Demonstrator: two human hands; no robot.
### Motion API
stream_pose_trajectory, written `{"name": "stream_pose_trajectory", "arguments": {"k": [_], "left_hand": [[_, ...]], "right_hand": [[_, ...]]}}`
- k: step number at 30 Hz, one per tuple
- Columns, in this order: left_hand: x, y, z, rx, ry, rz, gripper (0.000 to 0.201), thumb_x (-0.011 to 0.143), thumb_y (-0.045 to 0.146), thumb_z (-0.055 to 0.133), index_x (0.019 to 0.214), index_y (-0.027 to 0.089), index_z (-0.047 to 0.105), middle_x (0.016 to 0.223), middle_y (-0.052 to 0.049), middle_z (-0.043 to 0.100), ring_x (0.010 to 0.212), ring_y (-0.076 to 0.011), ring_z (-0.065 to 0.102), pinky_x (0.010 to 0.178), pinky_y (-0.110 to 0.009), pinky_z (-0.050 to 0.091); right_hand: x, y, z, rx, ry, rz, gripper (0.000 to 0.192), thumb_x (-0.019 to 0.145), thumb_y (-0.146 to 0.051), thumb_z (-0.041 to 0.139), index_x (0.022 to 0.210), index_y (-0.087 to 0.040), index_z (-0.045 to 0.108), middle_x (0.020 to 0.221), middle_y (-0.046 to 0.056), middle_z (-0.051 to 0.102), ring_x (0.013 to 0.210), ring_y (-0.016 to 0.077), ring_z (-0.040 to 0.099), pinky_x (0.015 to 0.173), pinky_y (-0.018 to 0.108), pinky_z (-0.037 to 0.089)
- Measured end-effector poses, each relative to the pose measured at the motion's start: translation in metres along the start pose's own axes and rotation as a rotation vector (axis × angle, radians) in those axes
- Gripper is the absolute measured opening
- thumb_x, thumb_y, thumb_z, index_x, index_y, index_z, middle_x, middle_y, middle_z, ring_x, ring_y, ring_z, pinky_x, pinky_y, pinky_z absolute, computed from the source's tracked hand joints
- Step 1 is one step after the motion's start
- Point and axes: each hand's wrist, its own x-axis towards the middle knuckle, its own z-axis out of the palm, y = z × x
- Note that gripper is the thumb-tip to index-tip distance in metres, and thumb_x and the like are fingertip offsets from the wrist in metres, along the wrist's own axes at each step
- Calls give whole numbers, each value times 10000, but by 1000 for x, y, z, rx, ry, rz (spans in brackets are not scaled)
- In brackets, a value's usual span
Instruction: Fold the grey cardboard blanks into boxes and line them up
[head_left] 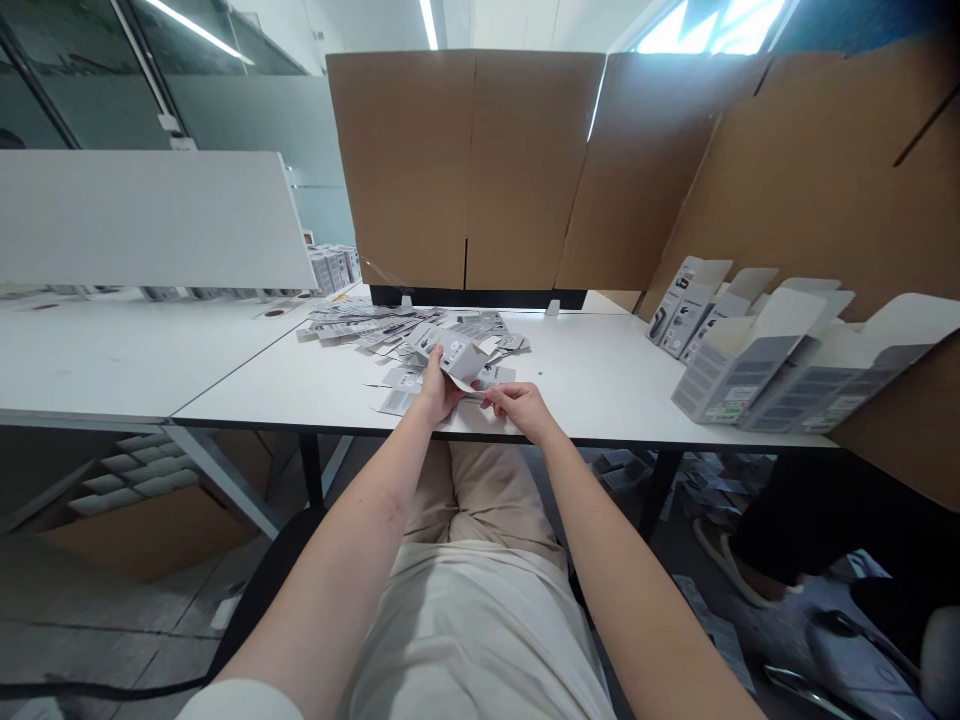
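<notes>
The small white box (463,357) is above the near part of the white table (600,385), in front of a loose heap of flattened boxes (345,326). The left hand (439,393) is partly closed around its near left side, thumb up on the face; the right hand (523,406) is nearly closed, thumb and fingertips apparently pinching the box's lower edge, though the exact contact is too small to tell. It looks like thin card: probably very light, springy along the panels, easily creased at the folds, perhaps a little slick, so the side walls and flap edges seem the best places to hold. Grey print and dark pictures mark the box (the open boxes (750,375) at right carry similar grey blocks), but no brand or wording is legible.
</notes>
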Motion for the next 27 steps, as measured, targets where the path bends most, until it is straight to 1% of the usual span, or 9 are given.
{"name": "stream_pose_trajectory", "arguments": {"k": [6, 10, 12, 14, 16, 17, 18, 22, 27], "left_hand": [[2, -1, -1, -6, 2, -6, 480, 1225, 585, 536, 1322, 181, 776, 991, -106, 850, 860, -273, 813, 892, -440, 747], [4, -1, -3, -12, 15, -12, 482, 1224, 603, 540, 1344, 192, 763, 970, -89, 843, 795, -250, 795, 870, -413, 745], [5, -1, -4, -9, 15, -18, 516, 1220, 640, 537, 1313, 186, 763, 905, -75, 817, 667, -216, 721, 802, -390, 737], [6, -1, -5, -2, 5, -23, 560, 1216, 685, 528, 1254, 180, 766, 788, -42, 753, 525, -170, 580, 698, -352, 703], [6, -2, -6, 7, -6, -27, 592, 1217, 716, 515, 1196, 181, 768, 687, -9, 673, 456, -143, 473, 630, -319, 659], [6, -2, -6, 13, -10, -29, 602, 1217, 724, 514, 1178, 181, 770, 663, -1, 652, 448, -142, 466, 627, -314, 652], [7, -2, -6, 20, -11, -31, 607, 1216, 730, 520, 1174, 180, 773, 661, -5, 655, 455, -147, 490, 643, -319, 657], [7, -3, -5, 46, 1, -43, 610, 1196, 734, 587, 1216, 160, 795, 745, -65, 751, 549, -199, 650, 777, -384, 708], [6, -4, -4, 52, 21, -45, 602, 1215, 711, 564, 1227, 156, 800, 755, -78, 759, 599, -219, 690, 854, -419, 735]], "right_hand": [[-1, -1, 0, 7, 8, 3, 715, 715, -938, 953, 693, -228, 867, 579, 33, 656, 598, 175, 517, 607, 345, 448], [-2, -3, 2, 28, 13, 1, 704, 681, -932, 977, 728, -236, 883, 656, 50, 732, 606, 170, 521, 605, 343, 457], [-2, -3, 4, 44, 22, -1, 732, 660, -962, 973, 729, -241, 874, 686, 56, 753, 602, 167, 524, 602, 346, 463], [0, -3, 5, 62, 42, 2, 782, 661, -1018, 936, 712, -243, 845, 672, 53, 738, 582, 165, 523, 586, 348, 458], [2, -2, 5, 82, 75, 5, 835, 667, -1073, 889, 711, -243, 810, 688, 58, 744, 565, 162, 527, 568, 348, 451], [3, -2, 4, 93, 95, 6, 855, 668, -1093, 871, 722, -243, 795, 710, 63, 755, 558, 160, 531, 559, 348, 447], [4, -1, 4, 104, 116, 8, 867, 666, -1104, 862, 740, -244, 784, 730, 65, 765, 552, 157, 534, 551, 346, 444], [5, 0, 1, 149, 174, 17, 868, 663, -1091, 885, 836, -246, 781, 772, 57, 776, 536, 146, 529, 525, 334, 432], [3, 0, 0, 196, 212, 25, 834, 644, -1028, 956, 865, -241, 788, 903, 63, 821, 543, 118, 526, 540, 325, 461]]}}
